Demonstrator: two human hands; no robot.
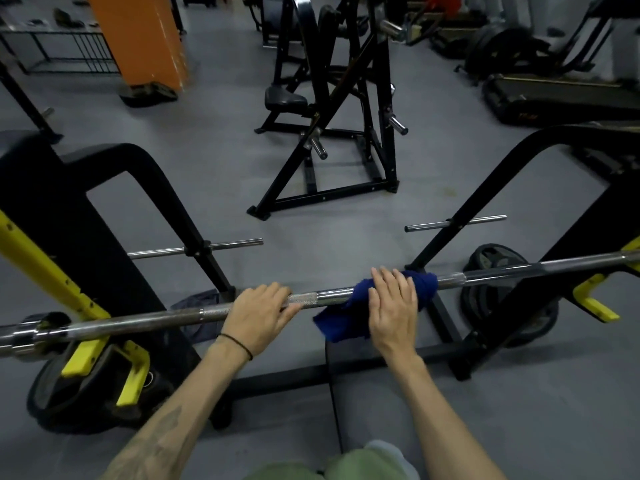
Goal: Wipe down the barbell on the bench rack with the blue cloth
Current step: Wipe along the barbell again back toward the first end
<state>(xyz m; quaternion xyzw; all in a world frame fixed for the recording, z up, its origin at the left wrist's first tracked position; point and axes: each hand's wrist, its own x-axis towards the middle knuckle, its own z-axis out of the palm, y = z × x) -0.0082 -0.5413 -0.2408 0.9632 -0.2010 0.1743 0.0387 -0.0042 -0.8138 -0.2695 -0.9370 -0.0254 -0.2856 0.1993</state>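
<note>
A steel barbell [332, 295] lies across the black and yellow bench rack [52, 271], running from lower left to upper right. The blue cloth [349, 317] is draped over the bar near its middle, one end hanging down in front. My right hand [393, 306] lies flat on the cloth with straight fingers, pressing it onto the bar. My left hand [258, 313] rests on top of the bare bar just left of the cloth, fingers extended over it.
Weight plates lean at the rack's feet, left [69, 393] and right [498, 292]. Chrome storage pegs [235, 244] stick out from the rack posts. A black plate-loaded machine [329, 116] stands ahead, a treadmill [561, 95] at far right, an orange pillar [138, 39] at far left.
</note>
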